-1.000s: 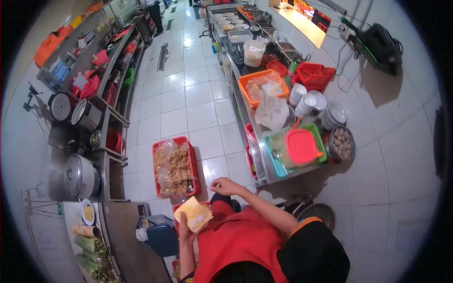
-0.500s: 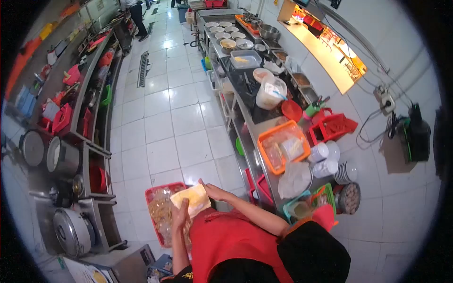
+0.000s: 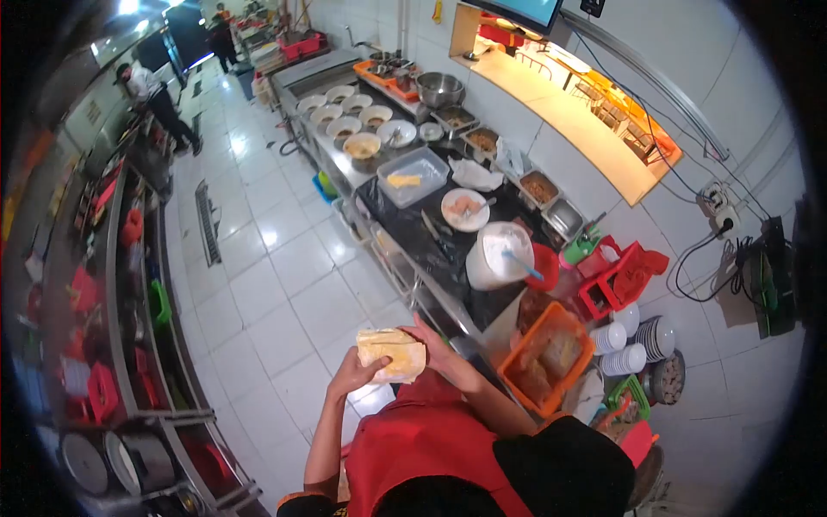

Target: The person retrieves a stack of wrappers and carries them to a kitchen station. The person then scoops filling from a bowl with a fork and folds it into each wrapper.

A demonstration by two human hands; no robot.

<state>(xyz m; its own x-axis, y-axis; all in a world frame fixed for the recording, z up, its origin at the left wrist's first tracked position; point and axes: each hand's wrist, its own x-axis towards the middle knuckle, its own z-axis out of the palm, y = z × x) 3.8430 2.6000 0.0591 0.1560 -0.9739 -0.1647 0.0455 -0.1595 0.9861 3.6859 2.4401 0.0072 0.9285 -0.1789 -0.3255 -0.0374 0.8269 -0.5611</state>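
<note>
A pale yellow, stacked bundle that looks like dough wrappers [image 3: 392, 355] is held in front of my red apron, above the tiled floor. My left hand [image 3: 357, 376] grips its lower left side, the thumb pressed on the top face and the other fingers hidden beneath. Along the right edge, my right hand [image 3: 435, 346] is closed on the same bundle. A crease or fold line runs across the upper part of the bundle. Its underside is out of sight.
On the counter to my right stand a white tub [image 3: 491, 263], an orange basket [image 3: 543, 383], a plate of pinkish food [image 3: 457, 222], a clear container [image 3: 398, 191] and several bowls [image 3: 345, 127]. Shelving [image 3: 129, 327] runs along the left. Another person [image 3: 159, 103] stands farther down the aisle.
My body and view have turned toward the counter, bringing the bundle beside its edge. The red tray of bagged food that was below my hands has left the view. Both hands still hold the bundle.
</note>
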